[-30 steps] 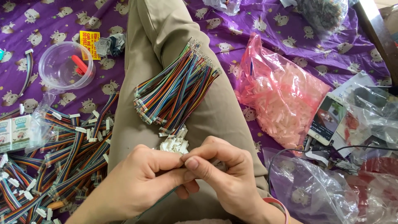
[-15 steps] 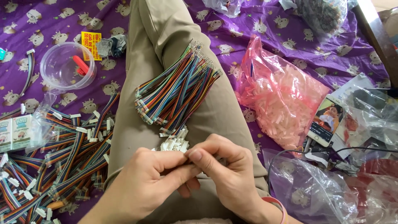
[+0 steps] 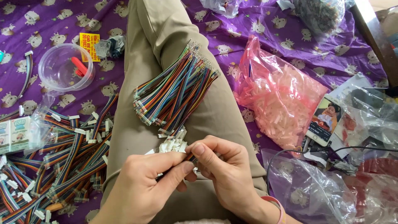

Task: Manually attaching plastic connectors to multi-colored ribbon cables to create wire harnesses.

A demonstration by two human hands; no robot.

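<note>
Wire piece (image 3: 191, 157) w/ coloured strands is pinched btwn both hands over the lap: left hand (image 3: 143, 186) grips it thumb on top, right hand (image 3: 226, 174) nips the end w/ thumb + forefinger. Just above sits 1 small heap of white connectors (image 3: 172, 145) and 1 big bundle of rainbow wires (image 3: 174, 91) on the thigh. Finished cables (image 3: 54, 166) lie piled at left, too many to count. Also 1 clear tub (image 3: 62, 68), 1 pink bag (image 3: 277, 95), 1 phone (image 3: 323, 120) on the purple cloth (image 3: 248, 33)

Wire bundle (image 3: 174, 89) lies on thigh (image 3: 215, 108) (plastic bag (image 3: 277, 91) right).
</note>
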